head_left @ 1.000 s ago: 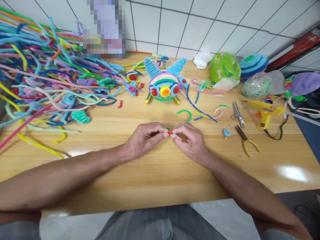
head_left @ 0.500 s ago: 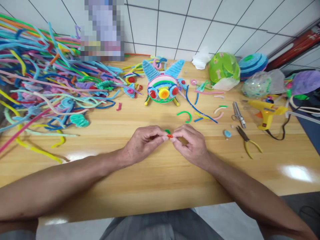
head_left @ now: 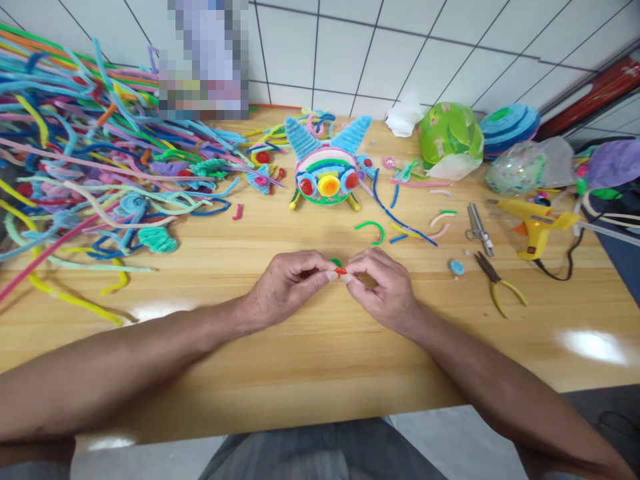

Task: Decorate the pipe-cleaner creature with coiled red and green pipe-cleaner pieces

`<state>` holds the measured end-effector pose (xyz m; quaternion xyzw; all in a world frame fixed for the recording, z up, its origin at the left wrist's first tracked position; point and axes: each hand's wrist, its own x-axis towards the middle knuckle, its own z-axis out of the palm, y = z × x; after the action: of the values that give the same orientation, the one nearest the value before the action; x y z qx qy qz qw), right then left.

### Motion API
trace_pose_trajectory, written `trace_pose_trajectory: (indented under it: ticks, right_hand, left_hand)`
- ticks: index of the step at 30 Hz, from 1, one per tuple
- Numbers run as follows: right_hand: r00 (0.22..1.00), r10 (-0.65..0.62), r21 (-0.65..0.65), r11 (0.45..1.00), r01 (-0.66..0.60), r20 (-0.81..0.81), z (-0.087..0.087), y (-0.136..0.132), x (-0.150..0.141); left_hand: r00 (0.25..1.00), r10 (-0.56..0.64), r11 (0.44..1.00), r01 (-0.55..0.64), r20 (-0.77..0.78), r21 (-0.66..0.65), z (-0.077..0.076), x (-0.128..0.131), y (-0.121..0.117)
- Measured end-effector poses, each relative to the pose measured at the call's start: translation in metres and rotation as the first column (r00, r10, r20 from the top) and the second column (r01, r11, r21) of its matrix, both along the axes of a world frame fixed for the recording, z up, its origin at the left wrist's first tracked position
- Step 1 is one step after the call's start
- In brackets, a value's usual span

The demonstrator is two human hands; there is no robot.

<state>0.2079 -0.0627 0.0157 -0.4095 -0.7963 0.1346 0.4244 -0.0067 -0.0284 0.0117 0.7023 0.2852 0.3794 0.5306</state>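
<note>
My left hand (head_left: 293,283) and my right hand (head_left: 383,283) meet fingertip to fingertip over the wooden table (head_left: 320,347). Both pinch a small red pipe-cleaner piece (head_left: 341,271) between them. A bit of green pipe cleaner (head_left: 335,262) shows just behind the fingertips. Farther back stands a pipe-cleaner animal figure (head_left: 327,170) with two blue ears, red eyes and a yellow nose.
A big heap of coloured pipe cleaners (head_left: 85,147) fills the left. Cut pieces lie mid-table, among them a green curved piece (head_left: 371,229). To the right lie scissors (head_left: 479,229), yellow-handled pliers (head_left: 500,283), a yellow glue gun (head_left: 533,227), a green ball (head_left: 450,137) and a blue coil (head_left: 510,123).
Both hands stay together on the red piece with only small finger movements. The view has shifted slightly.
</note>
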Motion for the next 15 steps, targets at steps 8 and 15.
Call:
trace_pose_trajectory:
  ticks: [8, 15]
  right_hand:
    - [1.000, -0.027, -0.070, 0.997, 0.028, 0.009, -0.0021, -0.0013, 0.0006]
    - [1.000, -0.024, -0.064, 0.998, 0.024, 0.000, -0.0027, -0.0015, 0.0001]
  left_hand:
    - [1.000, -0.003, 0.999, 0.002, -0.007, -0.042, 0.0001, 0.0000, 0.0006]
    - [1.000, -0.002, 1.000, 0.002, -0.011, -0.029, -0.0016, 0.0001, 0.0004]
